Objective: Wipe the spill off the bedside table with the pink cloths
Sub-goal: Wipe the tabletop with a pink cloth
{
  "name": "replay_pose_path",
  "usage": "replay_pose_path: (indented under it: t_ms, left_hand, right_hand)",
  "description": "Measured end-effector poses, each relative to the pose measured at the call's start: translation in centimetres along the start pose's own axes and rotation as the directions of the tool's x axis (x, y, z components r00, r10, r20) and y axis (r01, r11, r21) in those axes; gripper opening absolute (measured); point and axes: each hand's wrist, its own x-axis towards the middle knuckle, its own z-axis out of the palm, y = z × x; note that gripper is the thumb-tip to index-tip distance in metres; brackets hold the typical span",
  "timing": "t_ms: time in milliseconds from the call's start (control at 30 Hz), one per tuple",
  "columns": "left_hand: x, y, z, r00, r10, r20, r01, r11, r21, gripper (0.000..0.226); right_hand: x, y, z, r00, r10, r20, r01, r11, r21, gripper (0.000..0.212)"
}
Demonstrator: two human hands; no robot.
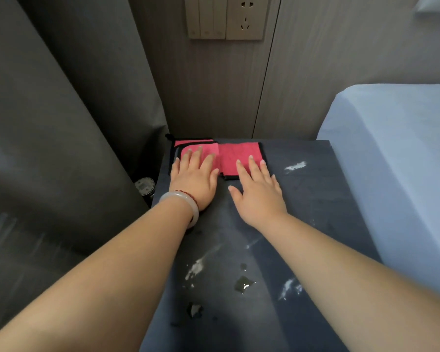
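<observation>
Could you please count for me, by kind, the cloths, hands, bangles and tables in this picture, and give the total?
pink cloths: 2, left and right; a strip behind the left one may be its fold
hands: 2, left and right
white bangle: 1
bedside table: 1
Total: 6

We read no text anywhere: switch panel (205, 17) and socket (245, 17) show no legible marks, round thing (144, 185) beside the bench (302, 199) too blurred
</observation>
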Motion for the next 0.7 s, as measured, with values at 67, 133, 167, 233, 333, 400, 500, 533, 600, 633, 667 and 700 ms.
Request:
replay_pose_path:
  t_ms: [67, 133, 167, 233, 333, 400, 500, 533, 600, 633, 667, 700]
  left_hand:
    - [0.7, -0.5, 1.0, 0.999, -0.019, 0.049, 0.019, 1.000, 0.013, 0.056]
    - [0.8, -0.8, 1.9, 0.998, -0.020, 0.055, 0.018, 0.999, 0.035, 0.058]
    - [0.8, -0.9, 2.2, 0.999, -0.015, 0.042, 0.013, 0.999, 0.043, 0.058]
    - [0.7, -1.0, 2.7, 1.000, -0.004, 0.008, 0.003, 0.999, 0.045, 0.058]
    - [0.8, -1.1, 2.9, 1.000, -0.003, -0.023, 0.004, 0.999, 0.045, 0.058]
    - [0.8, -1.1, 2.9, 1.000, 0.001, -0.025, 0.000, 0.999, 0.045, 0.058]
    - [0.8, -1.1, 2.9, 0.999, 0.013, -0.040, -0.012, 0.999, 0.037, 0.058]
    - [0.7, -1.1, 2.8, 0.999, 0.018, -0.051, -0.016, 0.999, 0.040, 0.058]
    - [0.6, -1.0, 2.7, 0.998, 0.030, -0.052, -0.027, 0.998, 0.052, 0.057]
    - [0.6, -0.9, 2.6, 0.999, 0.035, -0.039, -0.033, 0.998, 0.053, 0.057]
    - [0.6, -0.8, 2.5, 0.999, 0.040, -0.029, -0.038, 0.998, 0.050, 0.057]
    - [0.7, -0.8, 2.2, 0.999, 0.044, -0.028, -0.043, 0.998, 0.042, 0.056]
  right_hand:
    - [1.8, -0.3, 0.1, 1.000, 0.005, -0.002, -0.005, 1.000, -0.005, 0.063]
    - [3.6, -0.4, 0.3, 1.000, 0.017, 0.010, -0.016, 1.000, -0.015, 0.061]
    - [4.3, -0.5, 0.6, 0.999, 0.027, 0.027, -0.026, 0.999, -0.032, 0.060]
    - [5.1, -0.7, 1.3, 0.998, 0.050, 0.045, -0.047, 0.996, -0.079, 0.058]
    - [5.2, -0.9, 2.2, 0.998, 0.046, -0.039, -0.050, 0.994, -0.094, 0.054]
    - [5.5, -0.8, 2.1, 0.996, 0.036, -0.084, -0.043, 0.995, -0.090, 0.050]
    - [5.6, -1.1, 1.4, 0.999, 0.038, -0.029, -0.042, 0.988, -0.151, 0.051]
    - [5.5, -1.4, 1.2, 0.999, 0.043, -0.019, -0.045, 0.987, -0.155, 0.050]
    - [5.0, -1.8, 0.5, 0.997, 0.047, -0.063, -0.055, 0.990, -0.131, 0.047]
    - [4.9, -1.8, 0.1, 0.993, 0.045, -0.108, -0.058, 0.990, -0.125, 0.046]
    - [5.0, -1.7, -0.3, 0.988, 0.036, -0.150, -0.056, 0.990, -0.133, 0.046]
    - [5.3, -1.4, -0.6, 0.985, 0.024, -0.173, -0.050, 0.988, -0.144, 0.046]
